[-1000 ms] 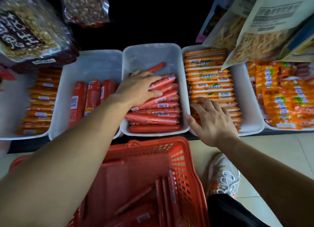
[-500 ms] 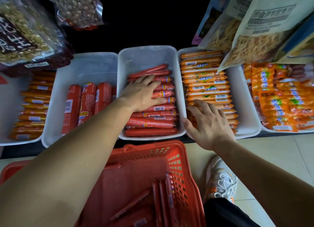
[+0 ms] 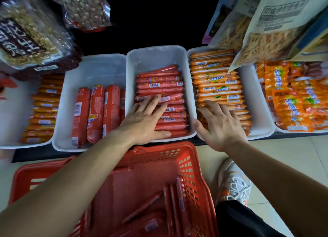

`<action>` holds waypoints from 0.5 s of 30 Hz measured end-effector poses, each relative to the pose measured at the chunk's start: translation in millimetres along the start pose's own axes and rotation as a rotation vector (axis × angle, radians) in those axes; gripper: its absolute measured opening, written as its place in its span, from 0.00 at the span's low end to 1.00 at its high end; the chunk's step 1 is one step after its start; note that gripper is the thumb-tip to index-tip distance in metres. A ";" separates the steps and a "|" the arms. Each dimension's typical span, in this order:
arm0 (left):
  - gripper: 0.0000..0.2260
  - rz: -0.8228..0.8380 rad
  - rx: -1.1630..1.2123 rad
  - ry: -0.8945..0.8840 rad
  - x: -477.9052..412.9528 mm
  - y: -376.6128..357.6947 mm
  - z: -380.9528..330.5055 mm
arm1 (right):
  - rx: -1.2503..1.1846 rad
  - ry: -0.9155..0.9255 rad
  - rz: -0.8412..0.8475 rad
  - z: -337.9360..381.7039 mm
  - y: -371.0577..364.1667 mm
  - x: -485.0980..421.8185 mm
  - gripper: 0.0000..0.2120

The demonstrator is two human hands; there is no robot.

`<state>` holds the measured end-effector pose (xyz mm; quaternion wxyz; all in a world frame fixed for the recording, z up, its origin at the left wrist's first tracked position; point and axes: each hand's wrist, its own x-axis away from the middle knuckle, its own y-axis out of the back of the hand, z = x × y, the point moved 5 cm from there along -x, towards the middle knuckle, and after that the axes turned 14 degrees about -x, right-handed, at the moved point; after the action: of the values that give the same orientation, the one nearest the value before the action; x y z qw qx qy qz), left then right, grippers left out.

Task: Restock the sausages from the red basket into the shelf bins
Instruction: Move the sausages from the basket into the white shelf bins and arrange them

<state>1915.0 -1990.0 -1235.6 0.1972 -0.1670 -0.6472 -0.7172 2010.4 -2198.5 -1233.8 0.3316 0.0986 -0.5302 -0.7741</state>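
Observation:
A red basket [image 3: 188, 158] sits on the floor below the shelf, with several thin red sausages [image 3: 170, 201] lying in it. The middle white bin [image 3: 156, 57] holds a stack of red sausages [image 3: 159, 85]. My left hand [image 3: 145, 119] lies flat on the near part of that stack, fingers spread, thumb along the front rim. My right hand [image 3: 220, 125] rests palm down on the front left corner of the bin of orange sausages [image 3: 216, 78], fingers spread, gripping nothing.
A bin with thick red sausages [image 3: 95, 112] stands to the left, then one with yellow-orange sausages [image 3: 44, 109]. Orange packets [image 3: 298, 98] fill the far right bin. Snack bags [image 3: 266, 27] hang over the shelf at both upper corners. A white shoe [image 3: 234, 181] stands beside the basket.
My left hand slid toward the front of the red sausage stack, and the loose slanted sausages now lie straighter in rows. My right hand stayed on the orange sausage bin.

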 end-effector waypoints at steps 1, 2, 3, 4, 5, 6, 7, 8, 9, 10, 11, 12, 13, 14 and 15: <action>0.44 -0.002 -0.031 -0.011 -4.4 -2.2 1.1 | -0.002 0.000 -0.001 0.1 0.2 0.1 0.32; 0.44 -0.009 -0.044 -0.021 -10.5 -3.0 2.6 | -0.004 -0.002 -0.002 0.2 0.1 0.3 0.32; 0.43 -0.026 -0.051 -0.030 -17.3 -1.4 4.0 | -0.006 -0.003 -0.004 0.3 0.3 0.1 0.32; 0.42 -0.049 -0.057 -0.038 -25.0 0.9 5.8 | -0.008 -0.005 -0.006 0.3 0.5 0.0 0.32; 0.41 -0.075 -0.060 -0.044 -32.0 4.1 8.2 | -0.009 -0.005 -0.009 0.5 0.7 0.1 0.32; 0.40 -0.096 -0.060 -0.044 -39.4 7.3 11.9 | -0.008 -0.004 -0.011 0.5 0.6 0.3 0.32; 0.39 -0.111 -0.063 -0.040 -47.1 11.3 16.1 | -0.006 -0.004 -0.011 0.1 0.6 0.3 0.31; 0.39 -0.123 -0.086 -0.034 -54.8 15.2 20.5 | -0.005 -0.004 -0.011 -0.1 0.3 0.3 0.31; 0.40 -0.144 -0.127 -0.022 -61.8 20.4 25.2 | -0.003 -0.002 -0.010 -0.3 0.1 0.3 0.32; 0.40 -0.179 -0.174 0.000 -67.7 26.7 29.8 | 0.000 -0.001 -0.009 -0.4 -0.1 0.4 0.32; 0.41 -0.215 -0.209 0.030 -72.3 33.9 34.8 | 0.001 -0.001 -0.008 -0.4 -0.2 0.4 0.32; 0.43 -0.239 -0.216 0.066 -75.5 39.7 39.5 | 0.001 -0.001 -0.008 -0.5 -0.6 0.6 0.32; 0.45 -0.247 -0.195 0.100 -77.3 43.4 42.8 | 0.001 0.000 -0.009 -0.5 -0.6 0.4 0.32; 0.47 -0.246 -0.167 0.120 -77.4 44.4 43.4 | 0.001 0.002 -0.010 -0.6 -0.6 0.2 0.32; 0.48 -0.241 -0.149 0.125 -74.7 43.2 40.5 | 0.001 0.004 -0.012 -0.4 -0.6 0.2 0.32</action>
<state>2000.6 -1948.4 -1230.9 0.1365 -0.0571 -0.5940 -0.7907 2010.2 -2198.8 -1234.5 0.3279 0.1033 -0.5293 -0.7757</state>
